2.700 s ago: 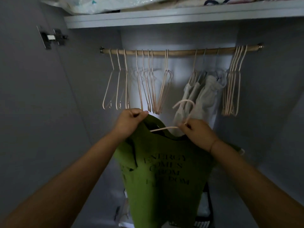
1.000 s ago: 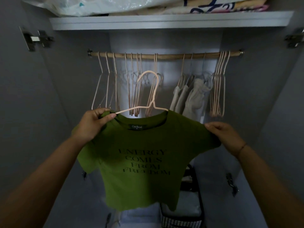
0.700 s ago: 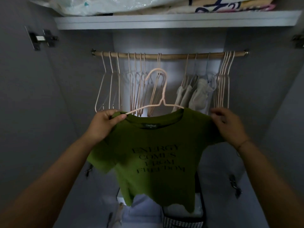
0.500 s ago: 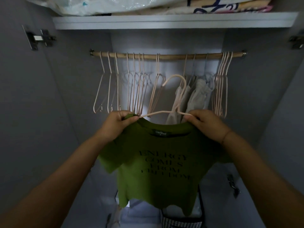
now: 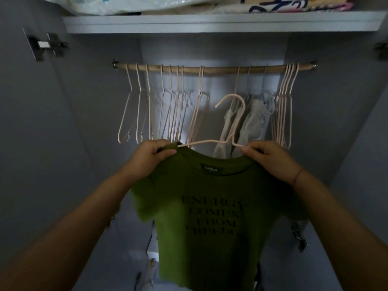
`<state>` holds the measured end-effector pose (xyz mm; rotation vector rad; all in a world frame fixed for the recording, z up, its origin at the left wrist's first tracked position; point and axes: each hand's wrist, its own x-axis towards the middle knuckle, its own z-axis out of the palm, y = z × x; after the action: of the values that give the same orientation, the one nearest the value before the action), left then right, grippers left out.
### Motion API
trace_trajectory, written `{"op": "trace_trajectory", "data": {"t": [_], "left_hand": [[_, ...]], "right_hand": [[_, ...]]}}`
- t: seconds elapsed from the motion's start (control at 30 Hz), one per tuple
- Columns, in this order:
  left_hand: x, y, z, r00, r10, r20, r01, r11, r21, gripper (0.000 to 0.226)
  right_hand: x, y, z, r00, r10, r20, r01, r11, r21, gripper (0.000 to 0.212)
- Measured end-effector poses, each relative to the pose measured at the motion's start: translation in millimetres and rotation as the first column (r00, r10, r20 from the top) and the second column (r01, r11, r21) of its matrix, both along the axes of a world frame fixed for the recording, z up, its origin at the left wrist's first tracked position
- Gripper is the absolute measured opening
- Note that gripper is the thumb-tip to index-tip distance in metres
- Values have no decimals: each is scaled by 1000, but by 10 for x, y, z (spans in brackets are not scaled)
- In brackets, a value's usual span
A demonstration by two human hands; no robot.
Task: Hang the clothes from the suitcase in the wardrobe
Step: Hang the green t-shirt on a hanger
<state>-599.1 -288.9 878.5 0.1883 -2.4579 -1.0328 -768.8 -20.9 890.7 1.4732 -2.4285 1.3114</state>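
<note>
L to R. Door hinge (image 5: pixel 48 46) far L. The rod (image 5: pixel 220 70) carries a run of bare hangers (image 5: pixel 168 114) on its L half.

My L hand (image 5: pixel 151 156) pinches the shirt (image 5: pixel 210 217) at its L shoulder seam, thumb on top, right where the hanger (image 5: pixel 231 94) arm goes into the collar. About 1 s ago that hand sat further out. It's come in toward the neck since, and the whole shirt has drifted R w/ it.

Hanger is inside the shirt now, both arms under the fabric. At approx 2.7 s back it was only half threaded. The hook points L and stands free below the rod, in front of the pale clothes (image 5: pixel 252 122) already hung, so it's not on yet.

R hand (image 5: pixel 270 158) was out at the sleeve 1 s ago. Now its fingertips are closed on the R collar edge and the hanger arm there. More bare hangers (image 5: pixel 283 114) hang at the rod's R end.

Meaning, IMO: dressing is done and only the lift-and-hook is left. The gap mid-rod looks the obvious slot. Suitcase isn't in view.

Text: the chest print reads ENERGY / COMES / FROM / FREEDOM in dark caps, w/ the last letters lost in a fold. The neck tag (image 5: pixel 211 169) has pale lettering, too small to read. Bags on the shelf (image 5: pixel 210 24) show blue marks, not legible.
</note>
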Motion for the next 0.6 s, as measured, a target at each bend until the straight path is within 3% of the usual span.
{"op": "trace_trajectory", "data": {"t": [0.13,0.2,0.27,0.33,0.4,0.5,0.6], "left_hand": [[-12,-70,7,998,-2,-56,12,985,173,10],[-63,-52,18,999,-26,-35,32,983,179,11],[-162,14,55,998,-59,-8,59,988,141,12],[-273,66,83,998,-55,-11,55,995,84,9],[-376,80,106,1000,-15,-27,16,999,46,27],[-505,95,132,998,-21,-53,21,1000,16,43],[-709,39,96,1000,-14,20,15,997,-75,45]], "right_hand": [[-22,213,111,979,49,199,-72,991,109,44],[49,232,154,942,113,317,-167,974,150,34],[122,215,196,885,177,430,-229,971,71,25],[171,266,237,845,162,509,-162,986,-45,22],[217,396,284,814,114,569,-57,991,-118,29],[309,620,342,800,76,594,12,990,-143,60],[400,733,355,814,16,581,67,990,-120,61]]}}
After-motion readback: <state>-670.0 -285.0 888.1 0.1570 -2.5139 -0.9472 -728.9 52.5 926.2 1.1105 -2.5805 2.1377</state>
